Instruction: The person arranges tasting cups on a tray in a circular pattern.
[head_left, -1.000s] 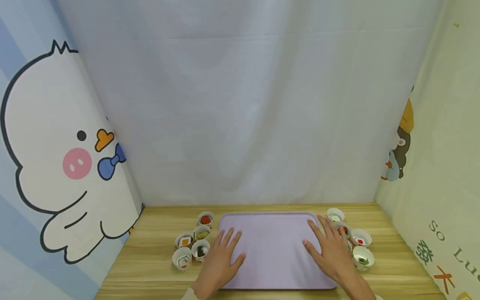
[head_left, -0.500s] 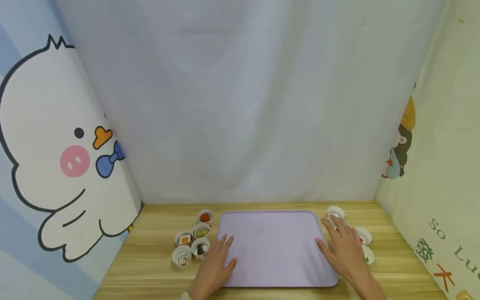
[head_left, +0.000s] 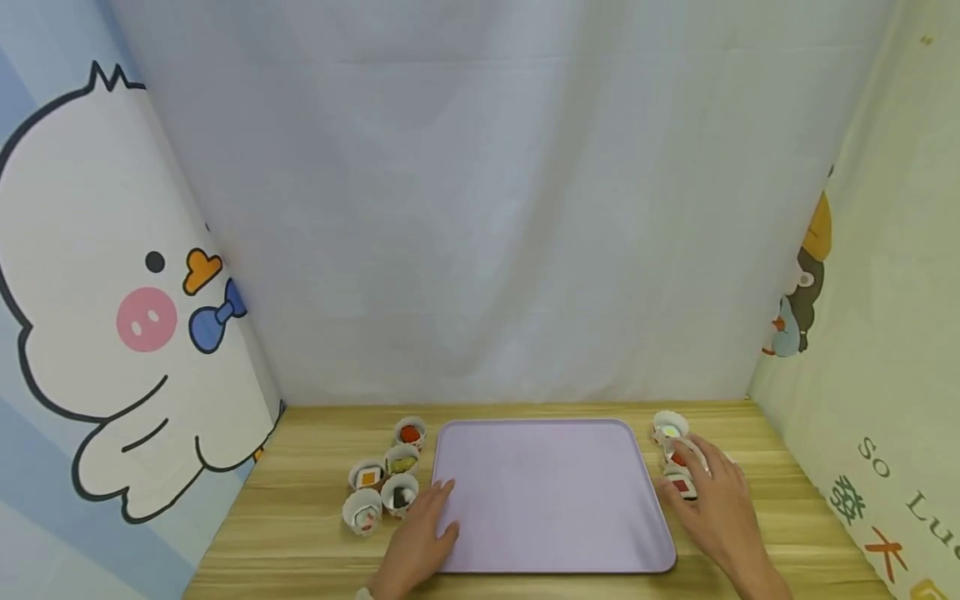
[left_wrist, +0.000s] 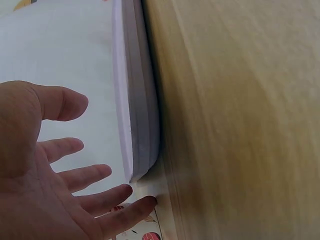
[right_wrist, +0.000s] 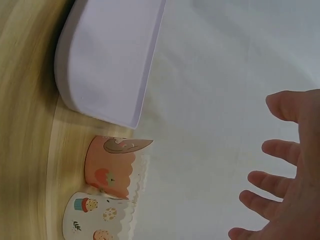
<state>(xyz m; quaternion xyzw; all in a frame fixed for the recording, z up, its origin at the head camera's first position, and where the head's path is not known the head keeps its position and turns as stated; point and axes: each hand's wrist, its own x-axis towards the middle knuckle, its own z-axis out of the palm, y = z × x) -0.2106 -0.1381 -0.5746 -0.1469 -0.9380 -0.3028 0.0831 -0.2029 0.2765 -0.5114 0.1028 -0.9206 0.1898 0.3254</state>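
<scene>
My right hand [head_left: 716, 508] is over the paper cups at the tray's right, fingers loosely spread. Its fingertips overlap a cup holding something red [head_left: 681, 457] in the head view. Beside the thumb lies a cup with a dark red and white piece [head_left: 681, 487]. In the right wrist view the fingers are apart with nothing between them, near an orange cup [right_wrist: 110, 167] and a white cup [right_wrist: 95, 217]. My left hand [head_left: 418, 537] stays by the left edge of the lilac tray [head_left: 547, 500], fingers extended and holding nothing. Part of the right cup group is hidden behind the right hand.
Several patterned paper cups with small colourful food-like pieces stand left of the tray, among them one with a red piece [head_left: 410, 434] and one with an orange-and-white square [head_left: 367, 477]. A back right cup [head_left: 670, 427] stands near a pale curtain [head_left: 510, 250]. Wooden table [head_left: 300, 517] surrounds the tray.
My right hand has moved right, from over the tray's edge to over the right cups. My left hand has drawn slightly left and down, off the tray's inside towards its edge.
</scene>
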